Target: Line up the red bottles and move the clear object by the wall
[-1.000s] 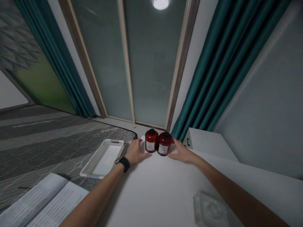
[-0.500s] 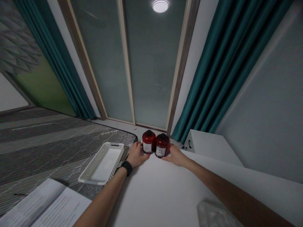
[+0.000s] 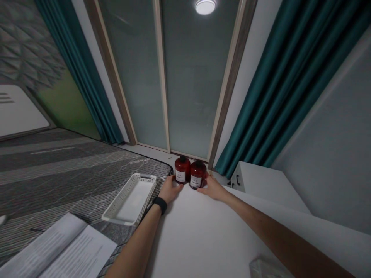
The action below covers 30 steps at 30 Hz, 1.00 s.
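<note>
Two rounded, dark red bottles with black tops and white labels stand upright side by side at the far end of the white tabletop (image 3: 197, 231). My left hand (image 3: 170, 190) is curled against the outer side of the left red bottle (image 3: 182, 169), thumb at its base. From the other side, my right hand (image 3: 213, 188) curves around the right red bottle (image 3: 198, 174), its thumb low in front. Some of the fingers are hidden behind the bottles. A dark watch band (image 3: 160, 204) circles my left wrist.
Left of the table, a white plastic basket (image 3: 108, 215) and an open book (image 3: 66, 247) lie on a grey patterned surface (image 3: 87, 173). Clear plastic packaging (image 3: 266, 267) lies at the near right. Beyond the table stand a white cabinet (image 3: 266, 183), teal curtains (image 3: 261, 100) and sliding glass doors (image 3: 191, 85).
The head view has turned slightly left. Both bottles have shifted a little leftward relative to the surroundings, with my hands still against their outer sides.
</note>
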Each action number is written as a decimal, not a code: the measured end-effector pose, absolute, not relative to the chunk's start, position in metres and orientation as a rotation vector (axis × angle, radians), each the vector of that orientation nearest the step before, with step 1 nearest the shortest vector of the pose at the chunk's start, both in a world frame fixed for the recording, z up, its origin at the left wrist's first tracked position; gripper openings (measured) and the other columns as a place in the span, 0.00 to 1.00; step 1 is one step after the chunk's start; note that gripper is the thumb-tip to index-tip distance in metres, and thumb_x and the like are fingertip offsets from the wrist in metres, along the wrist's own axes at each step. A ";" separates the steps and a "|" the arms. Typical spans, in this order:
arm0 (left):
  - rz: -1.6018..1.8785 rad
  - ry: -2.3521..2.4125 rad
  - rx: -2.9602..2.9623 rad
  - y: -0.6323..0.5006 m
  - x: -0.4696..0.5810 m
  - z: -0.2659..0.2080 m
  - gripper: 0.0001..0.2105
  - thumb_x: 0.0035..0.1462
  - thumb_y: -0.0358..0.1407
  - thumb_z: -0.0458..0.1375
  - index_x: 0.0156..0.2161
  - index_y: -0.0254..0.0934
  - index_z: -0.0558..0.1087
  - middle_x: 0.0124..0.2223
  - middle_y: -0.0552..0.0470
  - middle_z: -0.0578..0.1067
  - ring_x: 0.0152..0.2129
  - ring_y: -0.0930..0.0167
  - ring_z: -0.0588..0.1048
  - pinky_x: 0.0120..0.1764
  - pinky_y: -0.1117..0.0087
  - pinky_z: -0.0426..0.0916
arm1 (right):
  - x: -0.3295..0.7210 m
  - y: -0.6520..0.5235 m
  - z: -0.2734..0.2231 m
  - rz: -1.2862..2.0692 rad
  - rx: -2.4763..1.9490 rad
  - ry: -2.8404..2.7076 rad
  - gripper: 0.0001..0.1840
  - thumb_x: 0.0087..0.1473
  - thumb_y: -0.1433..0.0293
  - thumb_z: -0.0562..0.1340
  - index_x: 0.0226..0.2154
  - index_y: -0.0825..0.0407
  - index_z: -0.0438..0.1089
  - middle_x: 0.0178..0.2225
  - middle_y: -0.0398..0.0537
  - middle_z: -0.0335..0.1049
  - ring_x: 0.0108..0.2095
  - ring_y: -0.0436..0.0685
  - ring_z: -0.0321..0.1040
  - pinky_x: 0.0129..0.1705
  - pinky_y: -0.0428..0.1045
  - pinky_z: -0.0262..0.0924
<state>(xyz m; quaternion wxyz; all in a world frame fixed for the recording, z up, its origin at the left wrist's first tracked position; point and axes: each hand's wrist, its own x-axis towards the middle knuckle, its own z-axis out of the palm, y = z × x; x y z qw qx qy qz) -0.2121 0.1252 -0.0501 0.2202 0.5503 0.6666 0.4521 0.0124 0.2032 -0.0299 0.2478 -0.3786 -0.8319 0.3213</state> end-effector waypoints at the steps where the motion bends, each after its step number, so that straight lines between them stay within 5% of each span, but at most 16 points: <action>1: 1.248 1.845 1.514 0.125 -0.212 -0.051 0.18 0.48 0.32 0.63 0.46 0.30 0.72 0.46 0.39 0.77 0.44 0.62 0.75 0.50 0.61 0.66 | 0.012 0.204 -0.030 0.885 -1.010 -2.262 0.41 0.41 0.70 0.71 0.57 0.51 0.56 0.52 0.57 0.68 0.48 0.65 0.70 0.52 0.58 0.61; 30: 1.243 1.878 1.431 0.124 -0.214 -0.054 0.20 0.47 0.35 0.64 0.46 0.33 0.71 0.49 0.41 0.76 0.46 0.62 0.74 0.51 0.62 0.66 | 0.023 0.205 -0.038 0.953 -0.924 -2.158 0.44 0.42 0.75 0.69 0.60 0.50 0.54 0.52 0.55 0.66 0.46 0.59 0.70 0.51 0.56 0.64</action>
